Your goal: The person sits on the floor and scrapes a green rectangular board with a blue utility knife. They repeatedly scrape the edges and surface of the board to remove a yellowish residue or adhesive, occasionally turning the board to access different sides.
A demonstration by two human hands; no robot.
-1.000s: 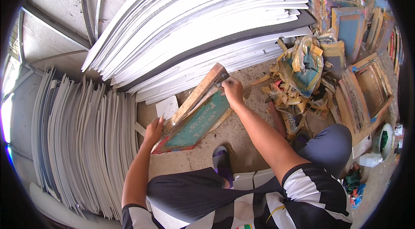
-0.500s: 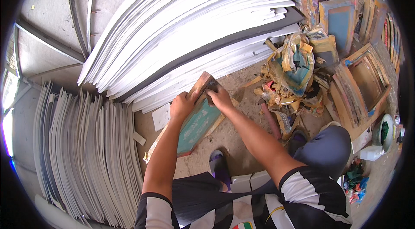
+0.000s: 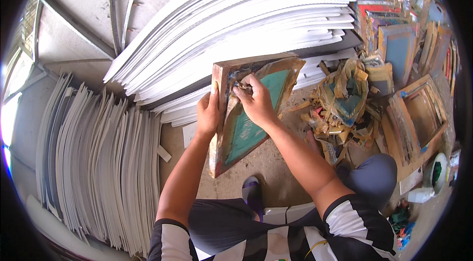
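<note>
A wooden screen-printing frame (image 3: 261, 59) stands tilted up in front of me, its green mesh (image 3: 245, 135) facing me and brown tape along its inner edges. My left hand (image 3: 209, 114) is closed around the frame's left rail, thumb up along the wood. Near the upper left inner corner, my right hand (image 3: 255, 102) pinches a crumpled, dirty strip of tape (image 3: 239, 86) lying against the rail. The far ends of the strip are hard to make out.
Crumpled tape scraps (image 3: 342, 98) are heaped to the right, with empty wooden frames (image 3: 419, 113) beyond. More screens (image 3: 398, 47) lean at the back right. White sheets (image 3: 236, 19) are stacked ahead; grey sheets (image 3: 98, 172) stand at left. A white bowl (image 3: 440, 168) sits far right.
The frame has been raised and turned more upright, showing more of its taped inner side. My left hand has shifted along its rail; my right hand now pinches tape at the upper corner.
</note>
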